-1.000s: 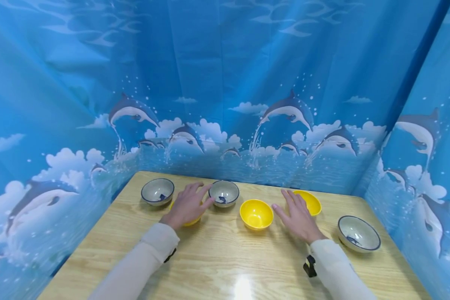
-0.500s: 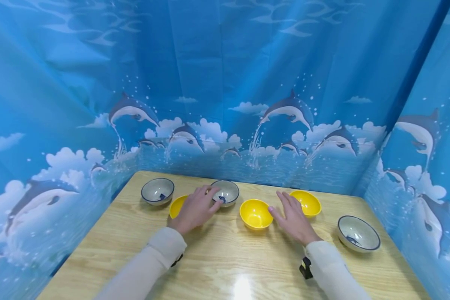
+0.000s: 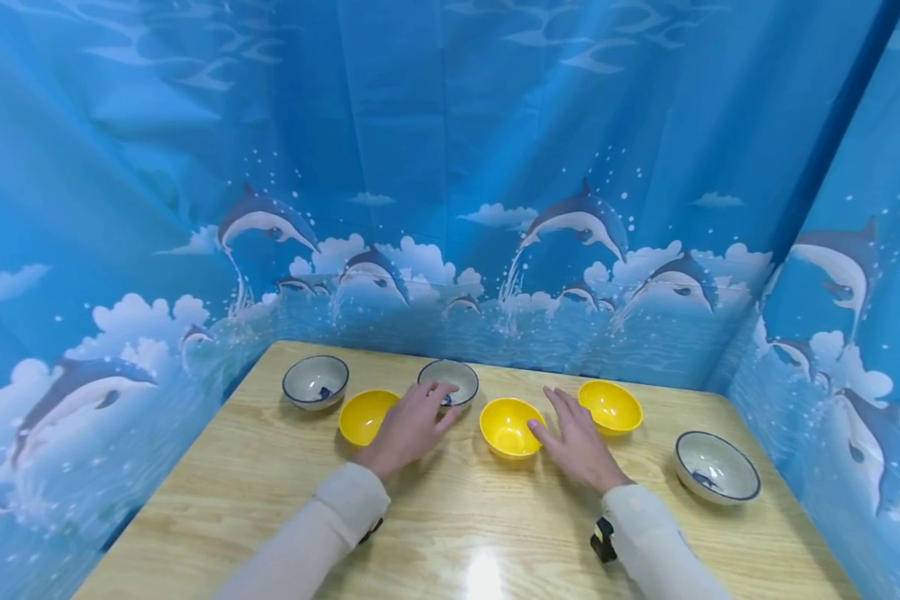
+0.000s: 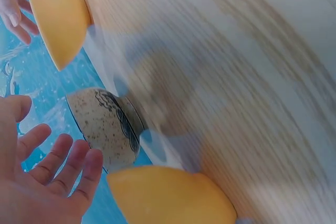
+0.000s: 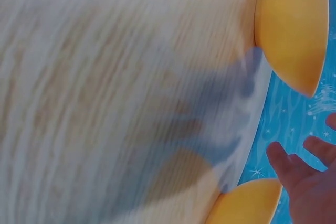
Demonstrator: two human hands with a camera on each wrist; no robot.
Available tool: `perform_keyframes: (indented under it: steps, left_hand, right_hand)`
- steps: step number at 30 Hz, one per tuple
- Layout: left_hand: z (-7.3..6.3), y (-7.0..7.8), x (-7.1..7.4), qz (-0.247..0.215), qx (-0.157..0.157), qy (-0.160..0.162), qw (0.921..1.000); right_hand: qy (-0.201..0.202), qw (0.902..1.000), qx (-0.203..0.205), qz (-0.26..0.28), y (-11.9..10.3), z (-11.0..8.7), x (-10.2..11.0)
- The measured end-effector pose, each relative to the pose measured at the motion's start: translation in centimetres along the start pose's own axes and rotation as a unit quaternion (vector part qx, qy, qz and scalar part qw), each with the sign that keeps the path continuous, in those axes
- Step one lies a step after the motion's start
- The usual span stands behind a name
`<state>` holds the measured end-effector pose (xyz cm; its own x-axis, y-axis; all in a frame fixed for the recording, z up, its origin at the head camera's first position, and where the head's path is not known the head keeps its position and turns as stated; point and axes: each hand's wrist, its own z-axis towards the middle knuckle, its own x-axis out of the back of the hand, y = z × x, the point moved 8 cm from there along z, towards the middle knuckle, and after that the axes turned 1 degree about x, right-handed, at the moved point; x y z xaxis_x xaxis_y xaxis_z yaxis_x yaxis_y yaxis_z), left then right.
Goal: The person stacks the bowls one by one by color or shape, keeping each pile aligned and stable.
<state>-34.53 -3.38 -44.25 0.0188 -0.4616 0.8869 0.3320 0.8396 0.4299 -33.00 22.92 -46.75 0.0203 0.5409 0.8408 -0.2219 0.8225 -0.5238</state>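
My left hand (image 3: 411, 427) hovers with loosely spread fingers between a yellow bowl (image 3: 363, 417) and a white bowl with a dark blue rim (image 3: 457, 374), partly covering both in the head view. In the left wrist view nothing lies in that hand (image 4: 55, 179); the speckled, blue-patterned bowl (image 4: 107, 124) stands beyond its fingertips. My right hand (image 3: 579, 443), fingers extended, is over the table between the middle yellow bowl (image 3: 510, 429) and the right yellow bowl (image 3: 611, 406). Its thumb overlaps the middle bowl's rim in the head view; the right wrist view shows a gap to the upper yellow bowl (image 5: 294, 30).
Another blue-rimmed bowl (image 3: 315, 382) stands at the back left, and a larger one (image 3: 717, 468) at the right. They share a wooden table (image 3: 450, 517). Behind it and at the sides hangs a blue dolphin-print curtain (image 3: 435, 208).
My left hand has moved right, off the left yellow bowl and toward the middle blue-rimmed bowl. The right hand has shifted slightly left, uncovering the right yellow bowl. The bowls have stayed put.
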Motion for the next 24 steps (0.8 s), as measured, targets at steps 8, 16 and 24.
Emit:
perform_keyframes:
  steps: [8, 16, 24]
  left_hand:
    - [0.1, 1.0, -1.0, -0.046, 0.006, -0.006, 0.9989]
    - [0.4, 1.4, -2.1, -0.086, 0.008, -0.019, 0.9960]
    - [0.3, 1.3, -3.8, -0.148, 0.036, -0.060, 0.9865]
  right_hand:
    - [0.005, 0.9997, 0.006, 0.022, -0.2, 0.1, -0.7]
    - [-0.002, 0.9996, 0.009, 0.028, -0.3, 0.0, -1.3]
    - [-0.005, 0.9985, 0.001, 0.055, -0.3, -0.2, -1.8]
